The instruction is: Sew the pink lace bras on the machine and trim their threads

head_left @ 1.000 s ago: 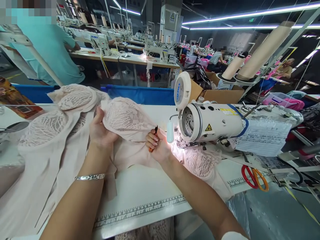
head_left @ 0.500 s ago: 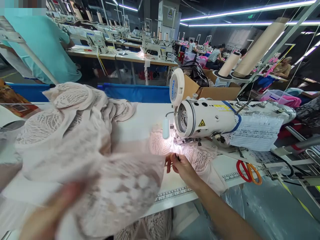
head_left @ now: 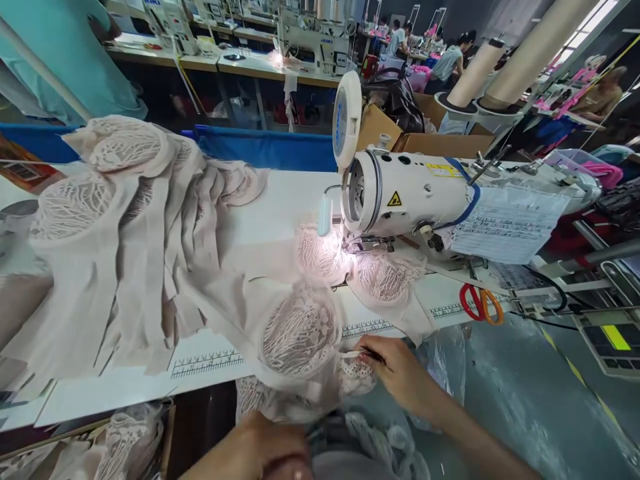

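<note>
A pale pink lace bra (head_left: 300, 333) hangs over the table's front edge, one cup facing up. At its right end my right hand (head_left: 400, 373) is closed on the white-edged border, with a small dark tool between the fingers that I cannot identify. My left hand (head_left: 267, 443), curled and slightly blurred, is just below the bra; what its fingers hold is hidden. Another lace bra (head_left: 383, 277) lies under the lit needle area of the white sewing machine (head_left: 410, 190). To the left spreads a pile of similar bras (head_left: 145, 180).
Scissors (head_left: 483, 305) with red and orange handles lie at the table's right edge. A written sheet (head_left: 507, 220) hangs on the machine. Thread cones (head_left: 475, 73) stand behind it, near a cardboard box (head_left: 445, 143). A box of lace pieces (head_left: 125, 440) sits below left.
The blurred fabric in front of me has come down to the table edge, showing as a bra. My right hand moved down and toward me; my left hand moved right. The view tilted downward.
</note>
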